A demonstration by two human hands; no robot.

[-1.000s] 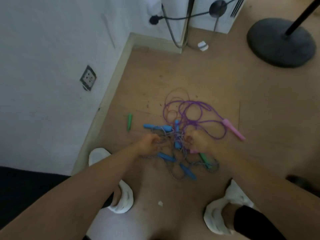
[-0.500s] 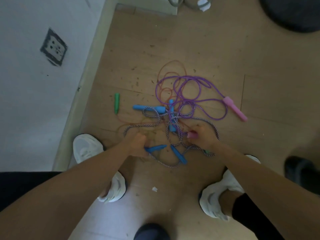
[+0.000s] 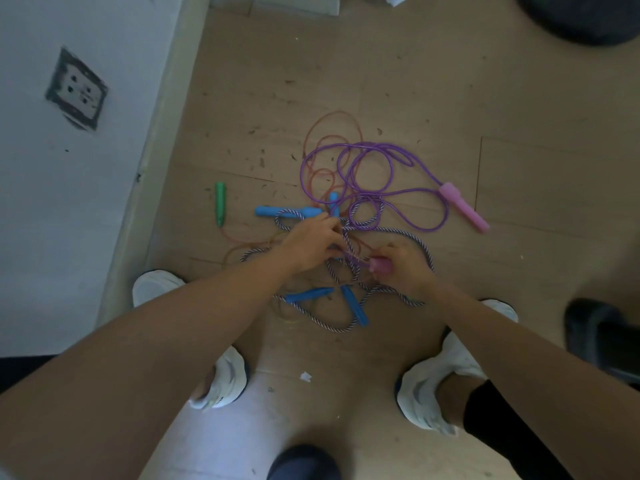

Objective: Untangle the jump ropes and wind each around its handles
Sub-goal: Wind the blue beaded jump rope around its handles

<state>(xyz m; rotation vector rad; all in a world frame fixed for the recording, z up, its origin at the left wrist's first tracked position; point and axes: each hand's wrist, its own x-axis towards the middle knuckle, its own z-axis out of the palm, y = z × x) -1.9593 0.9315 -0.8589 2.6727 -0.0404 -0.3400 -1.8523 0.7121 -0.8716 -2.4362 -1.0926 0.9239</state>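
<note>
The tangle of jump ropes point(image 3: 367, 223) lies on the floor point(image 3: 450, 98), near your feet. Your right hand point(image 3: 407, 271) grasps one pink handle point(image 3: 381, 265) of the purple rope point(image 3: 367, 144). Your left hand point(image 3: 308, 244) curls its fingers into the knot's middle, though which strand it holds is unclear. The cords look light, limp and quick to snag, so lead with the stiff handle and feed it back through the loops.

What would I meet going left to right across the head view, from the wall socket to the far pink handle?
Wall socket → green handle → left hand → right hand → loose pink handle.
</note>
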